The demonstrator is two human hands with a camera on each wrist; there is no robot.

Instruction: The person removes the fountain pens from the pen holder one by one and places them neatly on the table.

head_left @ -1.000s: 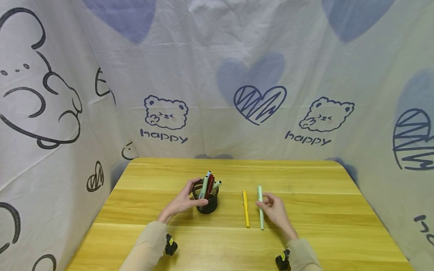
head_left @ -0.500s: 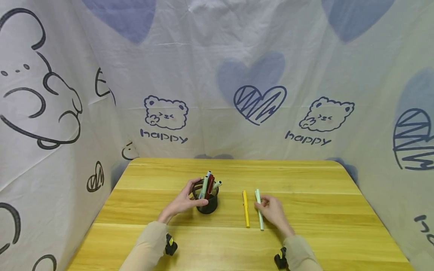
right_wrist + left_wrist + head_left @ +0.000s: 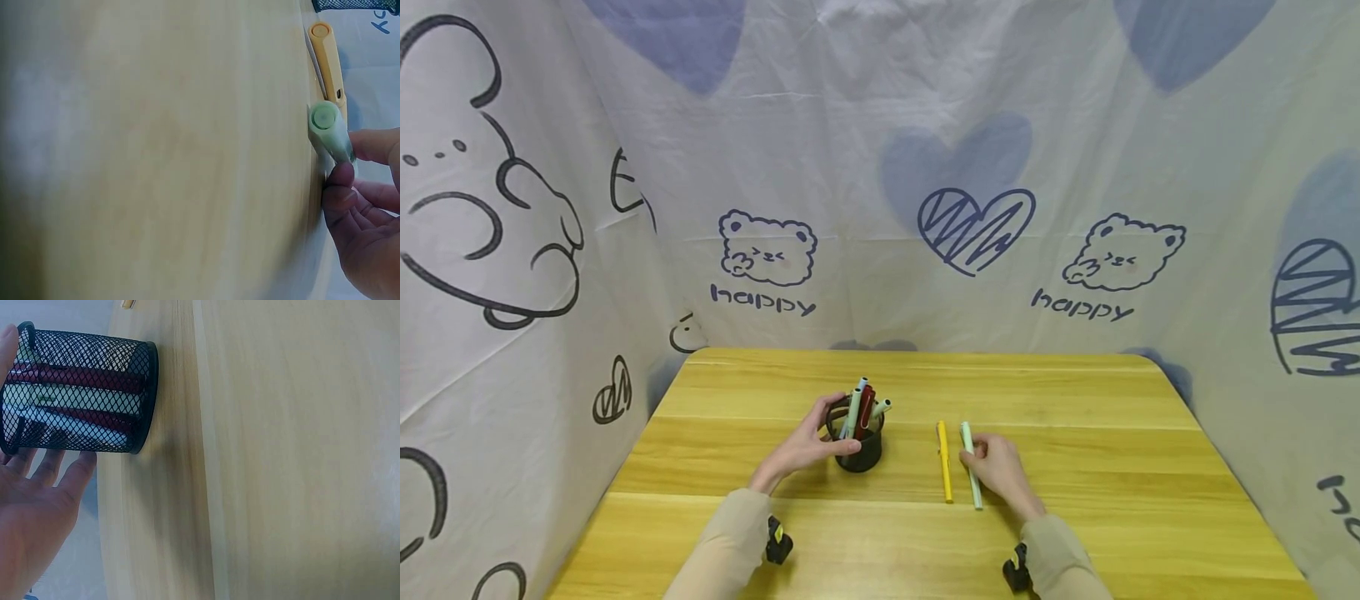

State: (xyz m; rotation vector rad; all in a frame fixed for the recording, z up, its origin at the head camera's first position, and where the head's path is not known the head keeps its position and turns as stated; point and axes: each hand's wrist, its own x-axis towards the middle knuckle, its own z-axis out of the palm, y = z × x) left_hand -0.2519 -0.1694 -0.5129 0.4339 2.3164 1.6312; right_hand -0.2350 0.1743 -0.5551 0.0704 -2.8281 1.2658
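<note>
My left hand point(image 3: 808, 443) curls round the black mesh pen holder point(image 3: 860, 456), thumb on its near side and fingers behind. Upright in the holder point(image 3: 81, 394) stand several pens, dark red, pale green and light blue. My right hand point(image 3: 1002, 472) pinches a pale green pen point(image 3: 976, 492) between thumb and fingers; in the right wrist view this pen point(image 3: 325, 117) lies low at the tabletop. A yellow pen point(image 3: 945, 471) lies just left of it, untouched and nearly parallel.
The wooden table point(image 3: 1075, 400) reaches back to a pale cloth point(image 3: 865, 292) printed with hearts and bears, which also hangs at both sides. A black device point(image 3: 778, 542) is strapped at the left wrist, another point(image 3: 1017, 570) at the right.
My right hand has shifted slightly left with the pale green pen, whose far end has swung toward the yellow pen. The left hand and holder have stayed put.
</note>
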